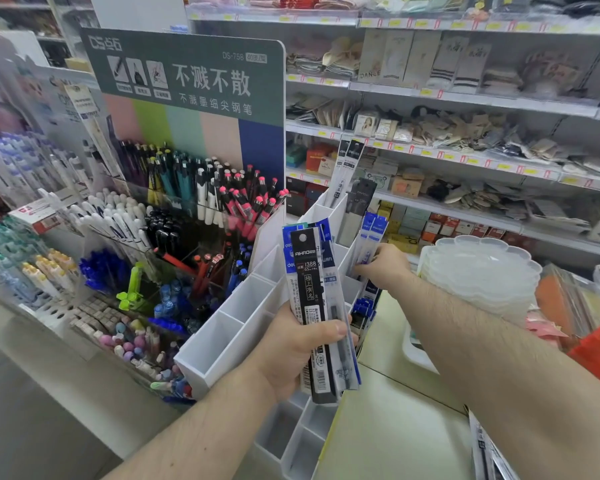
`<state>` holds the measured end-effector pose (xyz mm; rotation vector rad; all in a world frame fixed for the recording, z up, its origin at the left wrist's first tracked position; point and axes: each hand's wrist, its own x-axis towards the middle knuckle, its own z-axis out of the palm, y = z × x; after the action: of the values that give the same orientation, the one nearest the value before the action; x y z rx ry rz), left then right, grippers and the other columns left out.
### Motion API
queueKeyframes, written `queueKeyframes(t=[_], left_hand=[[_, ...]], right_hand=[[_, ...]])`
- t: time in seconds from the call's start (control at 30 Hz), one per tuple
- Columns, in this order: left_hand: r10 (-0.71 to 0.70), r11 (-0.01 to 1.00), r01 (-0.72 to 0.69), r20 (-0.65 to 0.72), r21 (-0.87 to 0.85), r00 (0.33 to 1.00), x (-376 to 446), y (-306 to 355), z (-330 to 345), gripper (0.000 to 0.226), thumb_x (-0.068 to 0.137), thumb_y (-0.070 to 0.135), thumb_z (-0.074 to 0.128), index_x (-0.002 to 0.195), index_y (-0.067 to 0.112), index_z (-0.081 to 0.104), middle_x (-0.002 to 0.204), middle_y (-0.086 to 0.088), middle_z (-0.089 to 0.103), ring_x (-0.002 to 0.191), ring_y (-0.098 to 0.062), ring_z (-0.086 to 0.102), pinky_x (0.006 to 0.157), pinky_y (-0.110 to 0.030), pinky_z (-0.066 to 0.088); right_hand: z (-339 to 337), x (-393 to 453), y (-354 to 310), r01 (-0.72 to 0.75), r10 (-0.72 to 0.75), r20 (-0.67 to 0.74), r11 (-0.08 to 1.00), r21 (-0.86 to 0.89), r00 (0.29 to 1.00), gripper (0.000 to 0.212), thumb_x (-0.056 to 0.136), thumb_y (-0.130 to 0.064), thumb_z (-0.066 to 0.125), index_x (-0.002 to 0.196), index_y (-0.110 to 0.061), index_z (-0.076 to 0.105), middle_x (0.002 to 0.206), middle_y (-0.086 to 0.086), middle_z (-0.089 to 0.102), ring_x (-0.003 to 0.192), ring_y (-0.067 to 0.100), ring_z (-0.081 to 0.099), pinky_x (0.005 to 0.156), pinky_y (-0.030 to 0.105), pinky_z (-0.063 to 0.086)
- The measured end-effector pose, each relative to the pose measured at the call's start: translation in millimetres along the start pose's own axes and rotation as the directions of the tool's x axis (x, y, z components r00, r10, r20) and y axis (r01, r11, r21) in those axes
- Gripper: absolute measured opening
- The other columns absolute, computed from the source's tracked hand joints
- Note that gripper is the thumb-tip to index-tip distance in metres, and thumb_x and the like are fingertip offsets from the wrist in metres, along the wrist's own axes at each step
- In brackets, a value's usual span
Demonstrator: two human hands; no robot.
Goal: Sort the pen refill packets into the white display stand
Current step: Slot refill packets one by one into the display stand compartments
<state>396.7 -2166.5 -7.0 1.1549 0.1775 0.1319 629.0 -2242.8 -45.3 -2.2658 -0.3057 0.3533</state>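
1. Shelving (465, 98) stocked with goods fills the far right; a pen display (187, 188) crowds the left.
2. White display stand (243, 306) sits centre, its near-left compartments bare, several far and right ones already holding packets.
3. Left hand (291, 351) grips a fanned bundle of pen refill packets (317, 306), fingers curled round it, a black packet on top.
4. Right hand (383, 268) pinches two blue-topped packets (369, 244), lowering them into a right-side compartment.
5. Judging by this, the placing step is in hand; next calls for releasing that pair, then drawing another matching packet from the bundle.
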Motion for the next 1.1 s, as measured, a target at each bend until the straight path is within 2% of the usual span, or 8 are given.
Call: queueKeyframes(t=[0.2,0.3,0.43,0.53,0.73,0.9,1.0,1.1], left_hand=[[0.004,1.000,-0.004,0.011,-0.005,1.000,0,-1,-1,0.043,0.050,0.021,0.076,0.087,0.004,0.064,0.068,-0.006,0.069,0.066,-0.017,0.071,0.060,-0.029,0.057],[0.003,1.000,-0.003,0.011,0.002,1.000,1,-1,-1,0.043,0.050,0.021,0.077,0.088,0.004,0.063,0.069,-0.007,0.069,0.067,-0.018,0.071,0.060,-0.029,0.057],[0.010,1.000,-0.010,-0.005,-0.001,1.000,2,-2,-1,0.045,0.049,0.022,0.077,0.088,0.003,0.063,0.069,-0.006,0.069,0.067,-0.018,0.071,0.060,-0.029,0.057],[0.018,1.000,-0.018,-0.005,-0.017,1.000,2,-2,-1,0.042,0.050,0.021,0.077,0.085,0.004,0.064,0.067,-0.006,0.068,0.065,-0.019,0.070,0.059,-0.029,0.057],[0.021,1.000,-0.021,-0.001,-0.011,1.000,2,-1,-1,0.039,0.050,0.022,0.077,0.083,0.006,0.065,0.067,-0.006,0.068,0.065,-0.019,0.069,0.060,-0.031,0.058],[0.027,1.000,-0.027,-0.009,-0.005,1.000,3,-2,-2,0.041,0.050,0.022,0.078,0.085,0.005,0.064,0.069,-0.006,0.068,0.067,-0.019,0.070,0.060,-0.031,0.058],[0.026,1.000,-0.026,-0.014,-0.008,1.000,3,-3,-2,0.042,0.050,0.021,0.078,0.086,0.004,0.064,0.069,-0.007,0.068,0.068,-0.020,0.071,0.060,-0.030,0.057],[0.020,1.000,-0.020,-0.005,0.009,1.000,3,-4,-1,0.039,0.056,0.012,0.077,0.091,0.003,0.064,0.073,-0.007,0.070,0.069,-0.020,0.071,0.062,-0.031,0.058]], right_hand=[[-7,7,-2,0.047,-0.020,-0.149,0.982,0.184,0.989,0.009,0.087,-0.018,0.067,0.095,-0.022,0.064,0.098,-0.001,0.068,0.090,0.016,0.062,0.077,0.034,0.050],[-6,8,2,0.093,-0.085,-0.158,0.995,0.043,0.984,0.006,0.094,-0.017,0.063,0.098,-0.018,0.068,0.102,0.003,0.068,0.094,0.019,0.062,0.079,0.034,0.051],[-5,10,9,0.079,-0.084,-0.008,0.968,-0.239,0.996,0.020,0.095,-0.029,0.065,0.095,-0.010,0.071,0.099,0.006,0.070,0.090,0.022,0.064,0.082,0.039,0.057],[-8,10,10,0.050,-0.037,0.048,0.957,-0.285,0.998,0.019,0.091,-0.031,0.071,0.096,-0.013,0.072,0.095,0.004,0.069,0.087,0.019,0.065,0.079,0.037,0.058],[-13,4,7,0.006,-0.010,-0.112,0.999,-0.038,0.994,0.012,0.089,-0.030,0.070,0.091,-0.019,0.066,0.091,0.000,0.067,0.080,0.012,0.061,0.068,0.031,0.052],[-14,-19,-4,0.013,0.051,-0.247,0.968,0.251,0.968,0.012,0.092,-0.020,0.066,0.102,-0.018,0.070,0.103,0.002,0.068,0.095,0.018,0.062,0.081,0.036,0.056],[-17,-59,-21,0.077,0.002,-0.194,0.916,0.395,0.981,0.010,0.093,-0.013,0.064,0.086,-0.020,0.068,0.087,0.001,0.067,0.082,0.014,0.061,0.070,0.028,0.054],[-28,-115,-38,0.147,-0.105,-0.109,0.845,0.514,0.988,0.007,0.093,-0.013,0.066,0.087,-0.015,0.069,0.073,0.001,0.065,0.063,0.009,0.056,0.060,0.022,0.048]])
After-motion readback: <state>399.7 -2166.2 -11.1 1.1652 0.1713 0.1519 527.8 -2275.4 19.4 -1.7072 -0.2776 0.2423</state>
